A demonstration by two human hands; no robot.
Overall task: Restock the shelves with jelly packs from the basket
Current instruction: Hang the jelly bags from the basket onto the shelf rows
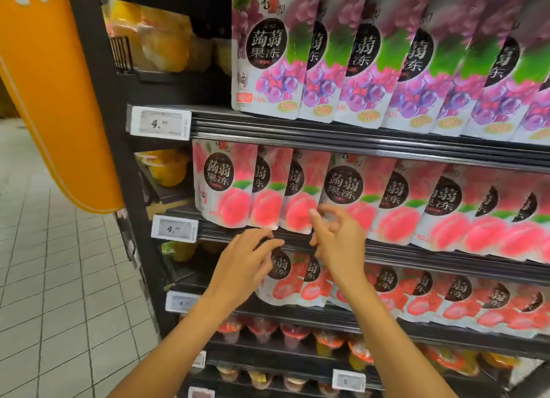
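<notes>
Peach jelly packs (345, 195) stand in a row on the middle shelf, with grape jelly packs (327, 61) on the shelf above and strawberry jelly packs (416, 296) on the shelf below. My left hand (247, 263) reaches to the leftmost strawberry pack (282, 290), fingers lying straight over its top at the shelf rail. My right hand (336, 243) is raised in front of the lower edge of the peach packs, fingers loosely spread and holding nothing. The basket is out of view.
Price tags (160, 125) (175, 228) are clipped to the dark shelf rails. Jelly cups (293, 333) fill the lower shelves. Yellow fruit cups (166, 167) sit at the shelf's left end. An orange pillar (53, 100) and tiled floor (59, 278) lie to the left.
</notes>
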